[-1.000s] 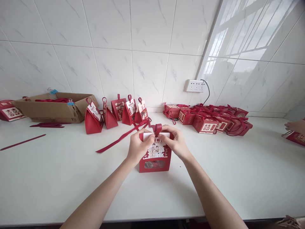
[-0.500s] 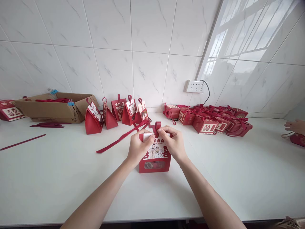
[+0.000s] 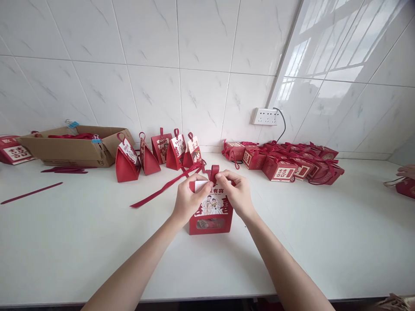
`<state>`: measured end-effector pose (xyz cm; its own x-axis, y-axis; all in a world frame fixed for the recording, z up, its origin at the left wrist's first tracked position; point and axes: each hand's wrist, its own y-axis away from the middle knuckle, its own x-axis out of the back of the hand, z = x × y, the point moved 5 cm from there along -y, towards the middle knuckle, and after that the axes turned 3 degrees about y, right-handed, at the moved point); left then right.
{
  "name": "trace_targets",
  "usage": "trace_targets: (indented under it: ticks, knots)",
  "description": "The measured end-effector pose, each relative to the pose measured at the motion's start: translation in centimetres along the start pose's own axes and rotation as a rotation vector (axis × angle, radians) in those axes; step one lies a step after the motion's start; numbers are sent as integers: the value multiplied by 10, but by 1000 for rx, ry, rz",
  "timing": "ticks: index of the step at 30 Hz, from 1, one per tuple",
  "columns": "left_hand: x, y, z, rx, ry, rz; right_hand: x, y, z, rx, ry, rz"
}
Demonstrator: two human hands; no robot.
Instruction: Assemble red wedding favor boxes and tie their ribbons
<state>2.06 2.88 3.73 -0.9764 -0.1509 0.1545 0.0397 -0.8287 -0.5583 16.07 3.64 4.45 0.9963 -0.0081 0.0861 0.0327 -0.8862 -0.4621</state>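
Observation:
A red gift box [image 3: 210, 224] with a clear window and a printed couple on its white panel stands upright in front of me. A dark red ribbon loop [image 3: 214, 171] rises from its top. My left hand [image 3: 192, 193] is closed on the top left of the box, thumb against the front panel near the loop's base. With thumb and forefinger, my right hand [image 3: 237, 192] pinches the loop's right side at its base. The fingers behind the box are hidden. Behind my hands lies a long loose red ribbon [image 3: 165, 186].
Several finished-looking red boxes with loops [image 3: 127, 166] stand by the wall. An open cardboard box [image 3: 74, 151] holds red ribbons, with more ribbons [image 3: 64, 169] before it. Hexagonal red boxes [image 3: 281, 168] are piled right, below a power strip [image 3: 267, 117]. Another person's hand [image 3: 406, 171] is at the far right.
My hands stay almost in place at the ribbon loop, with only slight finger movement. At the far right, the other person's hand has shifted lower onto a red box.

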Motion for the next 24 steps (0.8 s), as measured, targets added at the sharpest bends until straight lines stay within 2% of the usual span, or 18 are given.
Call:
trace_targets:
  ticks: [5,7,14,24]
  knots:
    - [-1,0,0,17,6,-14,1,1,0,-21,-110,-189]
    - [-2,-1,0,22,6,-17,2,0,1,-27,-107,-219]
    - [0,-2,-1,12,-6,-2,2,-1,5,-54,-65,-135]
    - [-1,0,-4,48,145,-48,2,-2,8,-79,-53,-126]
